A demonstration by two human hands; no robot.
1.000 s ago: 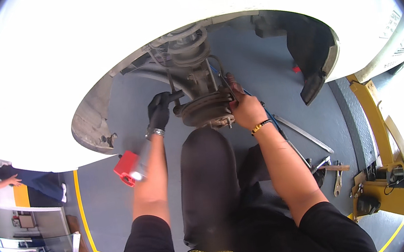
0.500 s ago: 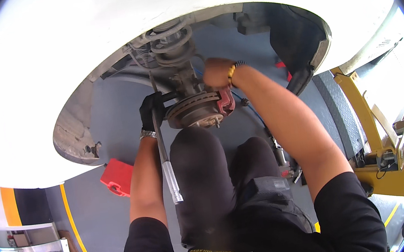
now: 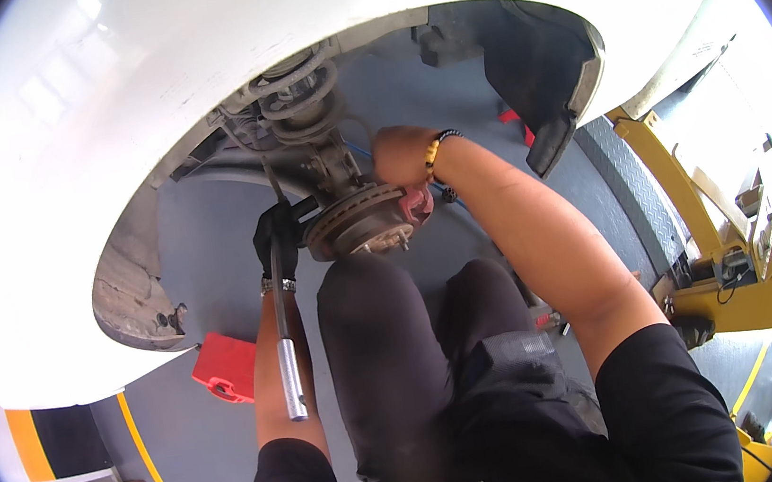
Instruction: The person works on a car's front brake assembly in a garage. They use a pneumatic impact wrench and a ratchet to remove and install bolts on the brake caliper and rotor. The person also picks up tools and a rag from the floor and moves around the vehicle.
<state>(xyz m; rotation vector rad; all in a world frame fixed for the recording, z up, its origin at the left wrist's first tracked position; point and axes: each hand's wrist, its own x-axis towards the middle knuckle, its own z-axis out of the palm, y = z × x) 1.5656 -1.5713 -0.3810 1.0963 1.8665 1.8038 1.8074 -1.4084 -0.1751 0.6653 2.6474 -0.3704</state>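
Note:
In a black glove, my left hand [image 3: 277,237] is closed around a long steel bar [image 3: 291,371] with a knurled handle. The bar hangs nearly upright along my left forearm, its upper end by the suspension parts. Just right of the glove sits the brake disc [image 3: 360,220], its wheel studs facing me. Bare and curled, my right hand [image 3: 403,154] is at the red brake caliper [image 3: 417,205] on the disc's right side. Its fingertips are hidden, so what they grip cannot be made out. Above the disc stand the strut and coil spring [image 3: 305,98].
A white car body [image 3: 192,44] arches over my hands, with a dark wheel-arch liner [image 3: 542,61] at right. On the grey floor lies a red plastic case [image 3: 226,367], left of my knees. A yellow lift arm [image 3: 685,193] stands at right. A blue hose passes behind the caliper.
The bar's lower end has swung left, bringing it closer to upright. My right hand has come down nearer the caliper. The whole view has shifted slightly.

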